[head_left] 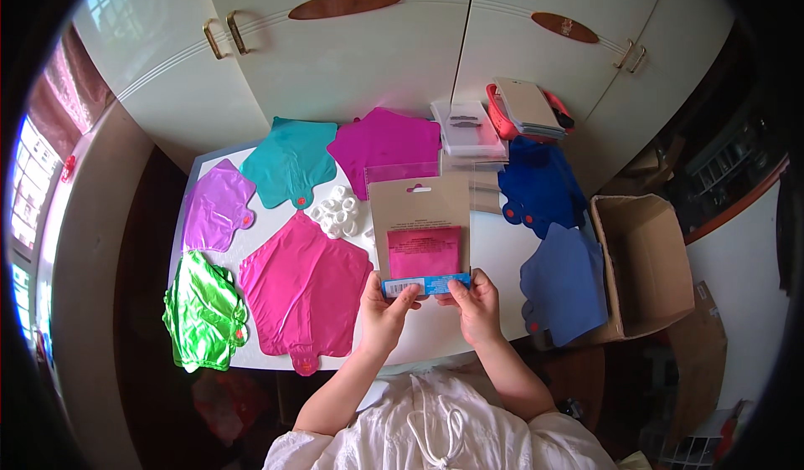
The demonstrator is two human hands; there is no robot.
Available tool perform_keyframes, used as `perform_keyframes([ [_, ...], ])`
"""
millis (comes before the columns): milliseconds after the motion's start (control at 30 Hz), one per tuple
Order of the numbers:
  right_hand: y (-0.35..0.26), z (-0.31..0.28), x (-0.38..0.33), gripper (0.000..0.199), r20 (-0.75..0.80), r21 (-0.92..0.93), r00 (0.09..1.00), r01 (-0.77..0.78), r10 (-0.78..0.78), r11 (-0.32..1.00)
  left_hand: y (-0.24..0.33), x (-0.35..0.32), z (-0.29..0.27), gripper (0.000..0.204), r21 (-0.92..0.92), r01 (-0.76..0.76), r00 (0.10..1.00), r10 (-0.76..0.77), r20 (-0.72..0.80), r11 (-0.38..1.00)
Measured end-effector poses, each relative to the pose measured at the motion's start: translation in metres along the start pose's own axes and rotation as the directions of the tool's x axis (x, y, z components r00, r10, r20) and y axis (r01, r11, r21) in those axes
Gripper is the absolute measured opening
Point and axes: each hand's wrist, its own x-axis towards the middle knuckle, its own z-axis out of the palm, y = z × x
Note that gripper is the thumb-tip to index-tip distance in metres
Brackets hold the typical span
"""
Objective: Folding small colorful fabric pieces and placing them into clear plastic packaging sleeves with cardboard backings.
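Observation:
Between my two hands is a transparent plastic packet with a brown hang-hole card [419, 208], held up over the table. A folded pink foil balloon [425, 256] shows inside it, above a blue strip with a barcode. My left hand [382, 318] grips the packet's lower left corner, thumb on the front. At the lower right corner my right hand [477, 311] pinches it the same way. Left of the packet lies a large flat pink foil balloon [303, 290], with a heap of small white rings [337, 213] just beyond it.
More flat foil balloons surround these: green [203, 311], purple [219, 206], teal [289, 160], magenta [385, 143], dark blue [544, 185] and slate blue [565, 286]. A plastic box [471, 135] and a red basket of cards [532, 110] stand at the back. An open cardboard box [645, 261] adjoins the right edge.

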Motion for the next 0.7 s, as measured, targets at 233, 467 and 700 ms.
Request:
perform_keyframes([
  [233, -0.002, -0.007, -0.001, 0.017, 0.005, -0.100, 0.999, -0.031, 0.031, 0.995, -0.005, -0.002, 0.001, 0.021, -0.030, 0.003, 0.999, -0.004, -0.045, 1.000],
  [467, -0.016, -0.012, 0.004, 0.019, 0.121, -0.205, 0.984, 0.152, -0.129, 0.967, -0.003, 0.001, -0.001, 0.020, 0.045, 0.057, 0.996, -0.054, -0.066, 0.997],
  [700, -0.006, -0.011, -0.002, 0.015, 0.036, -0.134, 0.999, 0.030, -0.025, 0.991, -0.012, 0.002, -0.005, 0.015, -0.120, 0.099, 0.995, -0.101, -0.008, 0.988],
])
